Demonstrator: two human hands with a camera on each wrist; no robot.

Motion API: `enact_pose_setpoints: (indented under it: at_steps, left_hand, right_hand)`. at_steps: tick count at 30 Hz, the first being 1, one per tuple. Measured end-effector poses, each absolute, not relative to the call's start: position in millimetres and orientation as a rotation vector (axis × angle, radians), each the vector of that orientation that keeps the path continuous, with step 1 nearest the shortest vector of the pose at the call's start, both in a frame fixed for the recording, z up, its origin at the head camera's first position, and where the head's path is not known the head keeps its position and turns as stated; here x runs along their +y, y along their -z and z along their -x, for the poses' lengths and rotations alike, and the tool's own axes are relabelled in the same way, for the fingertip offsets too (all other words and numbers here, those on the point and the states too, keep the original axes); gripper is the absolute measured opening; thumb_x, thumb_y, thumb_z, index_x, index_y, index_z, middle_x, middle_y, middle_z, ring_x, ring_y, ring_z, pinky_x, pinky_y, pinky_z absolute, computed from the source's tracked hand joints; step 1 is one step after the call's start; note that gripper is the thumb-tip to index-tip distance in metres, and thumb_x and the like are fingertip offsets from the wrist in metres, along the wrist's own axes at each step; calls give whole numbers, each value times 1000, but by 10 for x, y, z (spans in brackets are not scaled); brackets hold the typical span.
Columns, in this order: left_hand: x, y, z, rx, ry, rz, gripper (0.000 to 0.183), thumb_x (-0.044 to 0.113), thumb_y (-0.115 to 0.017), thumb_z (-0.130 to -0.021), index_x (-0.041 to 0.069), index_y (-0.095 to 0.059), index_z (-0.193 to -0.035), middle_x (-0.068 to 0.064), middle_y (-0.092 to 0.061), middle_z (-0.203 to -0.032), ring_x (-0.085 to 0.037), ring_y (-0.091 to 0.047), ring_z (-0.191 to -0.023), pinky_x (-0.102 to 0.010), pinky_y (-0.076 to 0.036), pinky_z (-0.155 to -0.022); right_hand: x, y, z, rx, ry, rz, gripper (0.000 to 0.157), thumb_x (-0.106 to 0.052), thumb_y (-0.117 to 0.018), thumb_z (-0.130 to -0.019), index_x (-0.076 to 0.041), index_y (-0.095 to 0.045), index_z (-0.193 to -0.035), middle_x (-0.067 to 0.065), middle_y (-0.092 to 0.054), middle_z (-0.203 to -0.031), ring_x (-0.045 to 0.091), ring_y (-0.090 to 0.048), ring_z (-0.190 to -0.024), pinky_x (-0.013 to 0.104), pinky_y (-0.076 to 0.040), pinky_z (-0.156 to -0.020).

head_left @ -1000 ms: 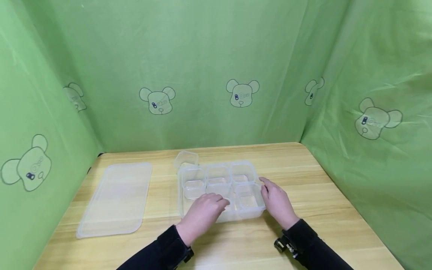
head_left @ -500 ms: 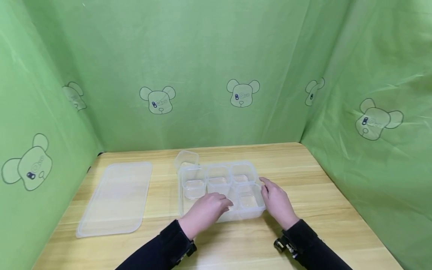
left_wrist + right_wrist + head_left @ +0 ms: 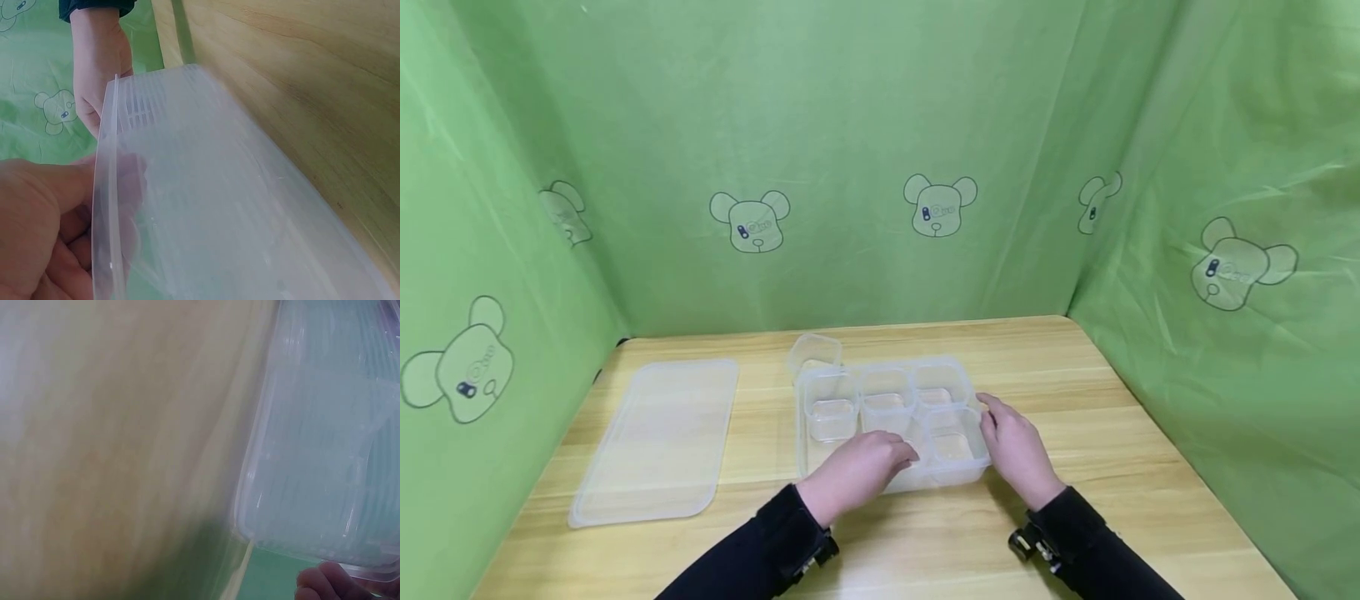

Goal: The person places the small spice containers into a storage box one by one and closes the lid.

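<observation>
A large clear plastic box (image 3: 936,478) stands on the table, with several small clear containers inside it. My left hand (image 3: 859,468) reaches over the box's front edge and pinches the front middle container (image 3: 912,431), mostly hidden behind the hand. In the left wrist view, the left hand's curled fingers (image 3: 25,212) show past the box wall (image 3: 219,175). At the box's right end, my right hand (image 3: 1019,454) grips the rim, beside the front right container (image 3: 952,446). The right wrist view shows its fingertips (image 3: 325,581) at the box's edge.
A flat translucent lid (image 3: 658,442) lies on the wooden table (image 3: 1120,467) at the left. One loose small container (image 3: 815,352) sits behind the box's back left corner. Green cloth (image 3: 850,283) walls off the back and both sides.
My left hand has shifted slightly right inside the box, and the front middle container has moved with it toward the front right one. The right hand has stayed at the rim.
</observation>
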State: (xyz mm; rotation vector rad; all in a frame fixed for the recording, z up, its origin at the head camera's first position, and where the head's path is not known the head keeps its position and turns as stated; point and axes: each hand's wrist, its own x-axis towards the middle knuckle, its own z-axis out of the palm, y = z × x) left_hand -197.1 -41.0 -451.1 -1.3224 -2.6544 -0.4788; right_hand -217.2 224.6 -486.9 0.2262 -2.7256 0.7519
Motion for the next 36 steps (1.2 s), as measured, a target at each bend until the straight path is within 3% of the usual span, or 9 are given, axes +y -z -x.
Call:
enact_pose_setpoints:
  at_steps: [15,36]
  left_hand:
    - [-416,4488,1975,-2737,540,1315,16,14,-61,-100,13,-74,-110,4,-74,-108,-8,-67,-104,-21,-49,-95]
    - [-482,4515,1975,-2658,573,1322,13,11,-62,-99,12,-74,-105,5,-73,-100,-8,-68,-96,-21,-50,-91]
  right_hand:
    - [2244,4883,2181,-2730,-756,-214,36,-10,-48,-103,4,-56,-135,9,-56,-81,15,-44,-58,32,-42,-57]
    - [2236,4866,2162,-2716,-756,-216,36,-10,-49,-103,4,-56,-135,9,-57,-82,15,-45,-59,32,-43,-57]
